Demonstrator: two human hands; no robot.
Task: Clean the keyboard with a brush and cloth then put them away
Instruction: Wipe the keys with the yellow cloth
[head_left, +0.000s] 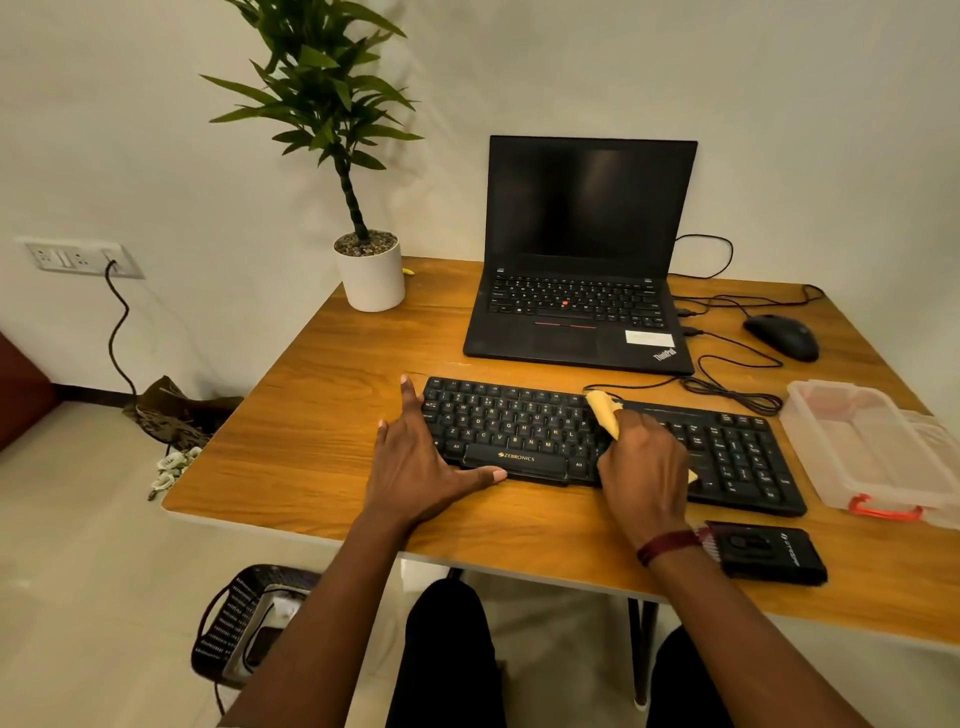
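A black keyboard (524, 426) lies across the near half of the wooden desk. My left hand (421, 460) is spread flat around its left end, thumb along the front edge, holding it still. My right hand (641, 462) rests on the middle of the keyboard, closed on a yellow cloth (603, 410) whose end sticks out beyond the fingers over the keys. A black brush (763, 551) with pale bristles at its left end lies on the desk near my right wrist, in front of the keyboard.
An open clear plastic box (857, 447) with a red latch stands at the right of the keyboard. Behind are an open black laptop (576, 312), a wired mouse (782, 335) with cables, and a potted plant (369, 270). A black basket (244, 623) sits on the floor.
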